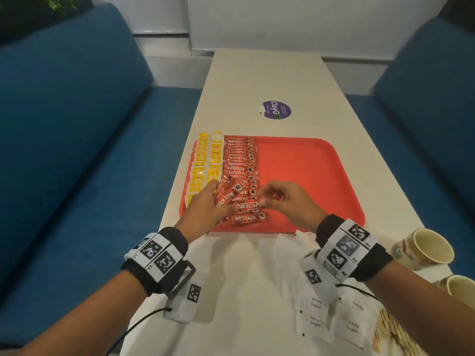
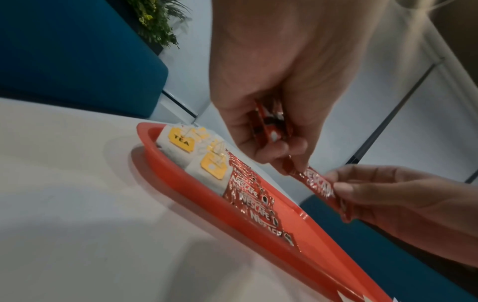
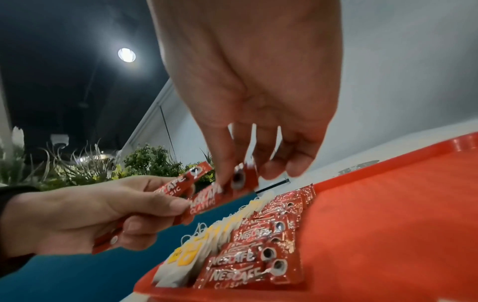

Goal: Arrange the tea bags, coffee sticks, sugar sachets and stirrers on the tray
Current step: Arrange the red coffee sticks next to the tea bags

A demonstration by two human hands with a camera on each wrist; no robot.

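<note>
Over the near left part of the red tray [image 1: 308,163], the left hand [image 1: 205,209] grips a small fan of red Nescafe coffee sticks [image 1: 227,195], thumb on top and fingers curled beneath them. The right hand [image 1: 288,201] pinches the far end of 1 stick from that bunch [image 3: 240,181] between thumb and fingertips, so both hands meet on the same stick just above the tray. Below them, a column of coffee sticks already laid down [image 1: 240,160] runs from the far edge of the tray toward the near edge, each stick crosswise and overlapping the next. To the left of that column, 2 columns of tea bags [image 1: 205,163] with yellow tags lie along the tray's left side, touching the coffee column. The right half of the tray is bare red plastic. On the white table [image 1: 270,80], near the person's right forearm, several white sugar sachets [image 1: 331,317] lie loose, and a heap of wooden stirrers [image 1: 390,332] sits just beside them at the table's right edge. 2 paper cups [image 1: 424,249] stand farther right. Beyond the tray, a round purple sticker [image 1: 276,109] is stuck on the tabletop, and blue sofas [image 1: 64,124] flank the table.
</note>
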